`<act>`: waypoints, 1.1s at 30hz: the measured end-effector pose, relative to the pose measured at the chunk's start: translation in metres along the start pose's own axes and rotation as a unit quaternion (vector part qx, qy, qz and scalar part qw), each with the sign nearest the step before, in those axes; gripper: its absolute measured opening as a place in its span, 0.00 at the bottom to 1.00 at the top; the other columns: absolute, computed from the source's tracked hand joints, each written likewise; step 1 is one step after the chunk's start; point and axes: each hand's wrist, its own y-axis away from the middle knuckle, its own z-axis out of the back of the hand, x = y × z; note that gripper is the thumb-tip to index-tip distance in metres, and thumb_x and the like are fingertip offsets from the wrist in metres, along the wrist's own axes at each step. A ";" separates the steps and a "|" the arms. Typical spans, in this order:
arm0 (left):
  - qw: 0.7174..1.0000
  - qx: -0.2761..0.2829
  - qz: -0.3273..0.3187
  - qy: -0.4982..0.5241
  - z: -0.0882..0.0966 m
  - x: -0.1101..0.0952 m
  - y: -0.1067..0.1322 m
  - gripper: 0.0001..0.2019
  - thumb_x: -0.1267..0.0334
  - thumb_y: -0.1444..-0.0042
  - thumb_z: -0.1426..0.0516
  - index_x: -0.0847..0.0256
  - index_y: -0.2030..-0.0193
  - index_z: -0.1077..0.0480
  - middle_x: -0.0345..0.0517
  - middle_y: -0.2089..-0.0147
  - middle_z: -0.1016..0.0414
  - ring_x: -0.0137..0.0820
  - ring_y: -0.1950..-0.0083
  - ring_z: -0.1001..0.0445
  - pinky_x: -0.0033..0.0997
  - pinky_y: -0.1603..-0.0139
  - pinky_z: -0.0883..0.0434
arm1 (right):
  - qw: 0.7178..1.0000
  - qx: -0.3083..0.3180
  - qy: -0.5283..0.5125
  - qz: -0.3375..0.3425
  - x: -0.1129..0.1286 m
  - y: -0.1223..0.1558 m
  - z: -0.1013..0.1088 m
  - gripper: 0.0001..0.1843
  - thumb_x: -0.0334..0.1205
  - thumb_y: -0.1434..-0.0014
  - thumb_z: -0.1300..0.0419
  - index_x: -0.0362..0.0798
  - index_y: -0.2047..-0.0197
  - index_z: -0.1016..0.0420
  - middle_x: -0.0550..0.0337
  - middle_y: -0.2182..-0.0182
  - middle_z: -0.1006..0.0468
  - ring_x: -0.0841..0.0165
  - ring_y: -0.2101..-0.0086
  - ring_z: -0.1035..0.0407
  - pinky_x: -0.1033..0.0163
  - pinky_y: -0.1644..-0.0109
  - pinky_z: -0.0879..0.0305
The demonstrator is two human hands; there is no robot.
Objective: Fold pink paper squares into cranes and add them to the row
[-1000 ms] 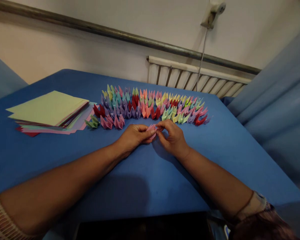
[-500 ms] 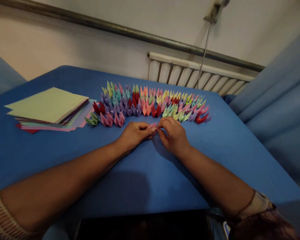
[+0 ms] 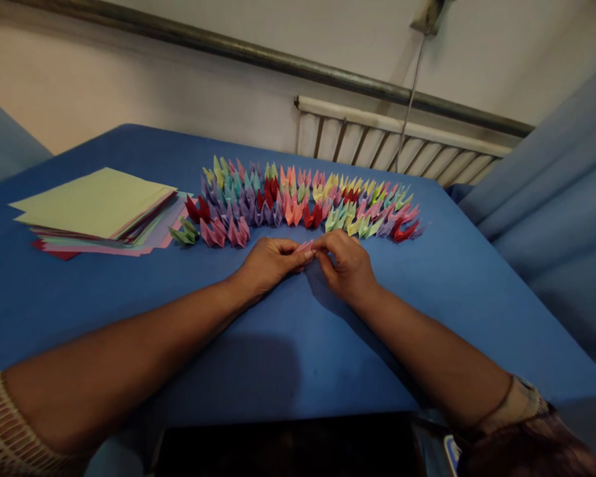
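Note:
Over the middle of the blue table, my left hand (image 3: 273,262) pinches a small pink folded paper (image 3: 304,246) between thumb and fingers. My right hand (image 3: 346,262) meets it from the right, thumb and forefinger closed on the paper's right end. The fingers cover much of the paper, so its exact shape is hard to see. Just beyond both hands stand rows of colourful origami cranes (image 3: 294,211), in red, pink, purple, green and yellow. A green crane (image 3: 183,232) sits at the left end of the front row, beside pink ones.
A stack of coloured paper sheets (image 3: 97,205), pale yellow on top, lies on the left of the blue table (image 3: 228,384). Behind the table are a radiator (image 3: 367,136) and a wall pipe (image 3: 278,59). A blue curtain (image 3: 566,199) hangs at the right.
The view has shifted slightly. Both hands keep nearly the same pinch on the pink paper, and the cranes and the sheets stay where they were.

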 end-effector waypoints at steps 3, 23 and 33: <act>1.000 0.002 0.001 0.017 0.000 -0.001 0.000 0.15 0.51 0.53 0.34 0.63 0.72 0.22 0.40 0.74 0.26 0.25 0.72 0.31 0.25 0.69 0.32 | 1.000 -0.009 0.008 -0.003 0.001 0.000 0.001 0.05 0.33 0.37 0.47 0.52 0.61 0.32 0.57 0.64 0.24 0.62 0.60 0.30 0.56 0.56 0.37; 0.999 0.020 0.010 0.031 0.000 0.002 0.000 0.15 0.51 0.53 0.33 0.63 0.73 0.24 0.39 0.75 0.28 0.24 0.73 0.32 0.24 0.69 0.32 | 0.997 -0.023 -0.068 -0.015 -0.001 0.000 -0.002 0.05 0.31 0.40 0.45 0.51 0.62 0.32 0.59 0.67 0.26 0.65 0.65 0.30 0.58 0.59 0.35; 0.998 0.012 0.021 0.055 -0.002 0.002 0.001 0.16 0.49 0.54 0.33 0.63 0.71 0.22 0.40 0.73 0.26 0.25 0.70 0.29 0.26 0.64 0.29 | 0.999 0.014 0.025 0.014 0.003 0.000 0.005 0.05 0.34 0.36 0.48 0.50 0.59 0.32 0.54 0.62 0.23 0.61 0.59 0.30 0.54 0.56 0.38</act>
